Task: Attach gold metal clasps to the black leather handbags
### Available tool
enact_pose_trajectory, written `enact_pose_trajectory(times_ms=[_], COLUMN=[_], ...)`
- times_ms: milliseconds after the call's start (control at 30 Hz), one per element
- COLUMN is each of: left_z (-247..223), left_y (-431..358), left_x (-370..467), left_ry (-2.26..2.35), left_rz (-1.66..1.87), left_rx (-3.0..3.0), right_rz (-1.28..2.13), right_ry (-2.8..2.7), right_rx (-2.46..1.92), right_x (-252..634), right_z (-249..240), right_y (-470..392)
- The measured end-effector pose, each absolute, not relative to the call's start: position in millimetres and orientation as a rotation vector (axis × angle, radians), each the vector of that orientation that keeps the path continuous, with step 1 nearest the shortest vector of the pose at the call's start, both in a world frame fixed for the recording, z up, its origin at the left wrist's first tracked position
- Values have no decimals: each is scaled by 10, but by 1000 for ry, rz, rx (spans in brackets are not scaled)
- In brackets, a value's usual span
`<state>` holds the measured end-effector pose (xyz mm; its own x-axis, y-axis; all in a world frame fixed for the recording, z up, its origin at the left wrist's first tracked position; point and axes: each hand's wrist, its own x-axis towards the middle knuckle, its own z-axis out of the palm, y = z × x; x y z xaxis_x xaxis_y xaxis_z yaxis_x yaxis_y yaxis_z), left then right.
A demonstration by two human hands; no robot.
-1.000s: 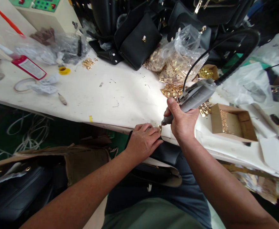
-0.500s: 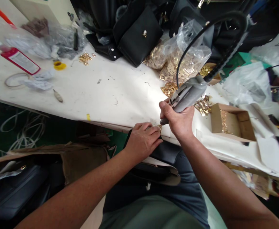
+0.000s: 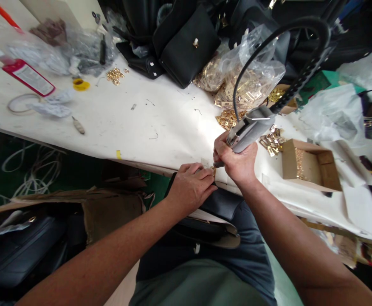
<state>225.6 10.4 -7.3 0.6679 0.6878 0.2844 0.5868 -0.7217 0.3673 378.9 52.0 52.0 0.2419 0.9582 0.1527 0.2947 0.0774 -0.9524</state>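
My right hand point(image 3: 238, 159) is wrapped round a grey power screwdriver point(image 3: 252, 127), whose cable loops up behind it. The tool's tip meets a small gold metal fitting point(image 3: 213, 171) at the table's front edge. Beside the tip, my left hand point(image 3: 192, 185) presses down on the flap of a black handbag point(image 3: 218, 202), its fingers bent together by the fitting. The bag lies across my lap, its light lining point(image 3: 227, 229) showing. What sits beneath my left fingers is hidden.
Clear bags of gold fittings point(image 3: 246, 85) stand behind the screwdriver. An open cardboard box point(image 3: 311, 165) of small gold parts sits to the right. Black handbags point(image 3: 189, 46) line the back of the white table point(image 3: 109, 123). A carton of bags point(image 3: 109, 221) stands lower left.
My right thumb has curled in closer on the screwdriver, and the tool has shifted slightly at the fitting. My left hand stays in place; the whole view has moved a little.
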Motion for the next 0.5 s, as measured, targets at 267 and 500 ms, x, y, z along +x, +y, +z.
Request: enact_pose_trajectory(times_ms=[267,500], left_z=[-35,-44], left_y=[86,61], left_x=[2260,2268], left_ry=[1036,1067], left_rz=[584,588], left_rx=[2649,2675], right_rz=[813,860], right_ry=[-1212,-1074], right_rx=[-1346,-1180], right_x=[3847,3940], right_z=[457,591], right_y=[463,469])
